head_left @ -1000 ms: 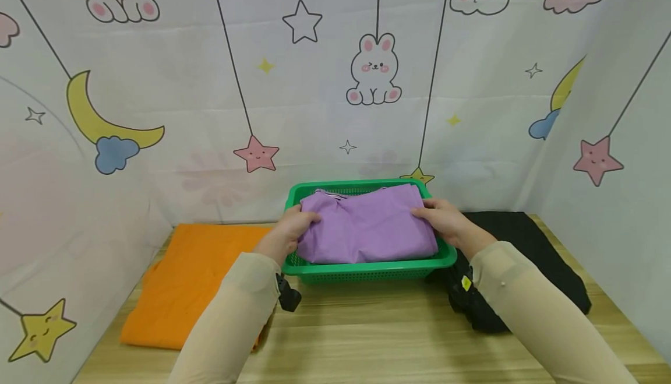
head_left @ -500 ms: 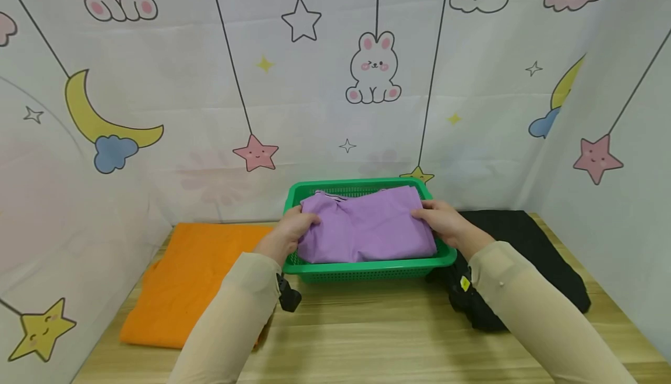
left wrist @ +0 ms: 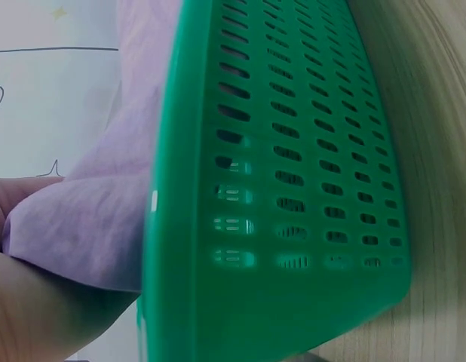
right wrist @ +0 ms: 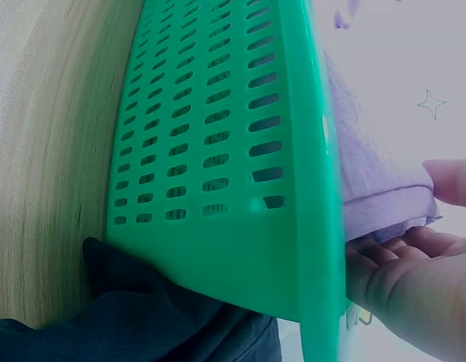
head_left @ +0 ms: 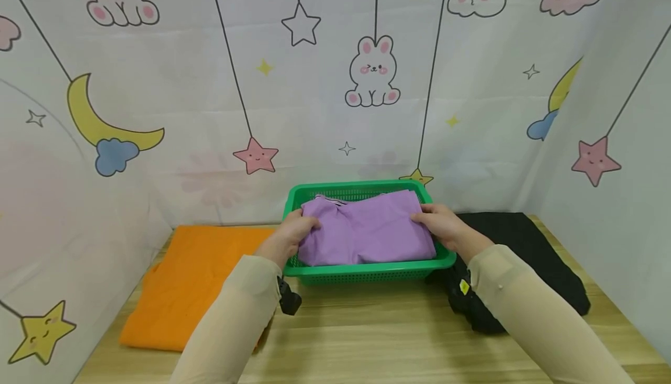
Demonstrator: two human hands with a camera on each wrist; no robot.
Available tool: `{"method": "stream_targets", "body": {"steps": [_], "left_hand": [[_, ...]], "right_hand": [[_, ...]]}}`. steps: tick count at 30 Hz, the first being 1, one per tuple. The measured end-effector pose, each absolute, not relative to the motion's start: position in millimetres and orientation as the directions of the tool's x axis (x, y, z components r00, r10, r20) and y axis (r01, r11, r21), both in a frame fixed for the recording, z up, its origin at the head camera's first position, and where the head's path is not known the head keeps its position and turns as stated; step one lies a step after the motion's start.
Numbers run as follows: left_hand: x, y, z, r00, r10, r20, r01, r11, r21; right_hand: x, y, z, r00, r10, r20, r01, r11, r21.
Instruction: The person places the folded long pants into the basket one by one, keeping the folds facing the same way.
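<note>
In the head view, both arms reached forward in beige sleeves (head_left: 225,320), angling inward to a purple cloth (head_left: 367,229). The left hand (head_left: 288,233) pinched its left edge, thumb on top; the right hand (head_left: 447,226) gripped the opposite edge the same way, both nearly closed. The cloth, smooth and folded into a broad rectangle with a striped strip at its back edge, lay in a green plastic basket (head_left: 367,268) on the wood-grained bench (head_left: 367,337). A flat orange cloth (head_left: 189,285) lay to the left and a black cloth (head_left: 529,256) to the right. Behind hung a white curtain (head_left: 314,98) printed with moons, stars and rabbits.

In the left wrist view, a soft purple fold was held between thumb and fingers, just beside the rim; rows of oblong slots pierced the glossy basket wall.

In the right wrist view, the fingers curled beneath the fabric's layered edge with the thumb opposite, while dark fabric bunched against the basket's lower corner.
</note>
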State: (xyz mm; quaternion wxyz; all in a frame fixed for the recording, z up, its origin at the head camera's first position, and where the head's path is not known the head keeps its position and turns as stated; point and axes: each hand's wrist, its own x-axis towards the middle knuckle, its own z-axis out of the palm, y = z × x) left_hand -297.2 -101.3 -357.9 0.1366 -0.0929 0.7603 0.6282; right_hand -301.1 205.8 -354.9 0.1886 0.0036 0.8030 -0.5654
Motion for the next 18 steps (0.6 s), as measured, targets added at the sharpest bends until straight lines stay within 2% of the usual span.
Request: {"method": "stream_targets", "body": {"steps": [18], "left_hand": [[-299.0, -98.5, -359.7, -0.940, 0.036, -0.338, -0.325, 0.201, 0.924]], "right_hand": [[-303.1, 204.1, -359.7, -0.926, -0.199, -0.322, 0.236, 0.362, -0.902]]}}
